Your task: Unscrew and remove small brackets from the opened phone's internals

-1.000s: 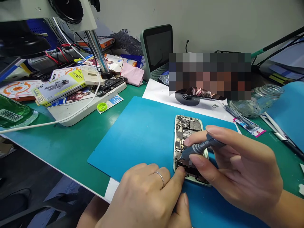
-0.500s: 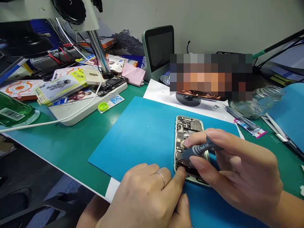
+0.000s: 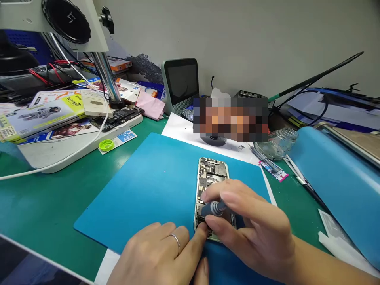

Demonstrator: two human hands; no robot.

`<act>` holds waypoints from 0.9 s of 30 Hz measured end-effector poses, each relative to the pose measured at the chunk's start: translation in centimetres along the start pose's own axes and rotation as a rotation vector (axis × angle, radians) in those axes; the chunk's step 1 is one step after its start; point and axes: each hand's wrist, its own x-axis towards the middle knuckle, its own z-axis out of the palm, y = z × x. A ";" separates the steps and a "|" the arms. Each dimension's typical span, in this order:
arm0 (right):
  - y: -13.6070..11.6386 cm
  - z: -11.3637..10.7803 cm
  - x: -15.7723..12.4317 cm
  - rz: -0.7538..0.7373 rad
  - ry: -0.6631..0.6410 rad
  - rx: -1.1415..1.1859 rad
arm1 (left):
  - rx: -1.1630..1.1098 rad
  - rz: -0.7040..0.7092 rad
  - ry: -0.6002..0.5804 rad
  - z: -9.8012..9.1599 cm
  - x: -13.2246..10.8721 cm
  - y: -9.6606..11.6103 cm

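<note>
An opened phone [image 3: 211, 174] lies face down on a blue mat [image 3: 154, 190], its boards and connectors exposed. My right hand [image 3: 252, 233] pinches a grey screwdriver [image 3: 214, 208] between thumb and fingers, the tip down in the phone's lower half. My left hand [image 3: 160, 257], with a ring on one finger, rests on the mat with fingers curled. Its forefinger presses against the phone's lower left edge.
A microscope stand [image 3: 74, 142] with boxes and cables fills the left. A small screen device [image 3: 179, 85], a glass jar [image 3: 277, 143], loose screwdrivers [image 3: 265, 162] and a green cap [image 3: 106, 145] lie behind the mat. A rolled blue mat [image 3: 338, 186] sits at right.
My head has lifted and turned, so the scene sits lower and further left. The screwdriver now stands steeper over the phone. My left hand keeps its place at the phone's edge.
</note>
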 end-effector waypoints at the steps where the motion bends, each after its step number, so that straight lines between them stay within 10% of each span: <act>1: -0.1 0.0 0.1 0.009 0.004 -0.004 | 0.004 -0.003 -0.001 0.0 0.1 0.0; 27: -0.3 0.1 -0.1 0.119 0.063 -0.008 | 0.022 -0.025 -0.004 -0.3 0.5 0.4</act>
